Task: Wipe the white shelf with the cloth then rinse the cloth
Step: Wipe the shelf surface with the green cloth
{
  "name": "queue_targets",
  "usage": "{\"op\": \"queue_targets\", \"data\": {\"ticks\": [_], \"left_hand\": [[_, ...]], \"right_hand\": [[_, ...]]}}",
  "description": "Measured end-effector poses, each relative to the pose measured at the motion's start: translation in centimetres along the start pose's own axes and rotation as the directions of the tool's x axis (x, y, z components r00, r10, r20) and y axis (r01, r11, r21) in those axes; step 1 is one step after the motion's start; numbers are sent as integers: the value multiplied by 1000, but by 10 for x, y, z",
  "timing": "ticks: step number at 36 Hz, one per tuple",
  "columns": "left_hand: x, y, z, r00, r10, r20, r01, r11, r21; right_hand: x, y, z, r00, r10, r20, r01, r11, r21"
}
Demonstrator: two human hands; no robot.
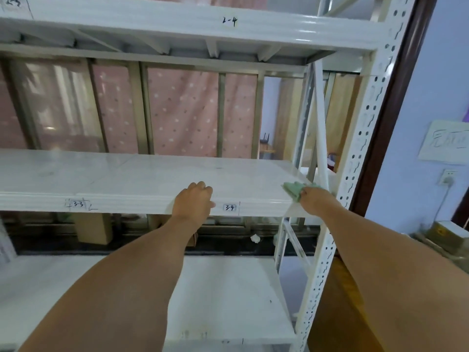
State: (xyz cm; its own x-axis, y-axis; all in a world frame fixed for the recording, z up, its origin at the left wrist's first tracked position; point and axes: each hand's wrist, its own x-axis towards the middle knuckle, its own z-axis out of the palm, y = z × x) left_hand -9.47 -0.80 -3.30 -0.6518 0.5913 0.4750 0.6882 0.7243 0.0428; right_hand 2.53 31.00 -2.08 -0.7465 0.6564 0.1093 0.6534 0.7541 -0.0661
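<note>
The white shelf (121, 174) runs across the middle of the view, with labels 3-3 and 3-4 on its front edge. My right hand (316, 199) presses a pale green cloth (294, 189) onto the shelf's near right corner, beside the upright post. My left hand (194, 199) grips the front edge of the same shelf near the 3-4 label, fingers curled over the top and thumb on the front face.
Another white shelf board (177, 24) marked 2-4 hangs above, and a lower board (223, 295) lies below. A perforated white upright (365, 138) stands at the right. Behind are pink dotted curtains (182, 110). Cardboard boxes (94, 227) sit on the floor.
</note>
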Motion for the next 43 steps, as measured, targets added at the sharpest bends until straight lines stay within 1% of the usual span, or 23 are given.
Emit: {"op": "queue_targets", "data": {"ticks": [1,2,3,4,5,6,7,9,10,13,15,16,18,20,23,27,29,30,32,34,36,39,43], "left_hand": [[1,-2,0,1000,2,-2,-2,1000,-16],[2,-5,1,1000,7,-4,-8,1000,-28],[2,-7,2,1000,16,-9,-16,999,-39],[3,-9,3,1000,24,-17,-25,999,-48],[4,-11,4,999,33,-23,-34,998,-55],[6,-13,4,999,41,-23,-42,997,-60],[7,-14,3,999,46,-21,-47,997,-68],[11,-18,4,998,49,-28,-52,994,-94],[12,-19,4,998,48,-38,-51,993,-109],[12,-25,11,996,37,-79,-50,985,-166],[11,-27,16,993,32,-114,-53,982,-184],[10,-27,17,992,29,-127,-53,980,-190],[10,-28,19,990,23,-139,-51,977,-206],[11,-29,20,990,22,-143,-54,974,-221],[10,-30,23,984,29,-174,-70,969,-237],[10,-29,22,984,33,-173,-74,969,-238],[11,-29,18,989,36,-144,-70,969,-238],[11,-29,17,990,40,-133,-72,968,-240],[11,-30,18,991,50,-127,-81,965,-251],[12,-31,20,988,55,-141,-90,963,-254],[13,-34,24,986,64,-156,-103,960,-259],[16,-38,30,978,83,-192,-137,948,-288],[18,-43,38,959,75,-275,-168,929,-330]], "right_hand": [[10,2,3,1000,19,3,-19,999,-34],[15,3,4,999,48,-2,-48,999,-4],[16,1,3,997,62,-45,-62,998,15],[7,-5,-2,996,38,-82,-36,999,26],[-2,-12,-8,994,-15,-112,15,1000,-3],[-2,-13,-8,990,-87,-109,81,995,-59],[-6,-16,-11,988,-134,-71,128,988,-87],[-5,-20,-11,989,-144,-32,142,988,-67],[-2,-21,-9,990,-126,-60,125,992,-26],[-2,-34,-5,983,-181,-36,181,983,-10],[-5,-49,-3,972,-231,-35,232,972,36],[-5,-60,-1,972,-234,-29,236,966,104],[-15,-87,0,969,-246,2,238,942,236],[-28,-117,-3,951,-300,74,273,928,253],[-49,-147,-3,911,-412,38,402,903,150],[-49,-141,-3,896,-442,39,433,891,135],[-44,-128,-8,931,-364,24,355,920,163],[-42,-118,-10,952,-305,26,296,938,179],[-24,-91,-6,984,-178,31,171,973,155],[-11,-66,-5,997,-71,33,68,995,75],[-7,-52,-8,998,6,68,-13,994,112],[0,-40,-8,996,56,63,-65,988,139],[17,-38,-8,993,88,81,-98,987,126]]}}
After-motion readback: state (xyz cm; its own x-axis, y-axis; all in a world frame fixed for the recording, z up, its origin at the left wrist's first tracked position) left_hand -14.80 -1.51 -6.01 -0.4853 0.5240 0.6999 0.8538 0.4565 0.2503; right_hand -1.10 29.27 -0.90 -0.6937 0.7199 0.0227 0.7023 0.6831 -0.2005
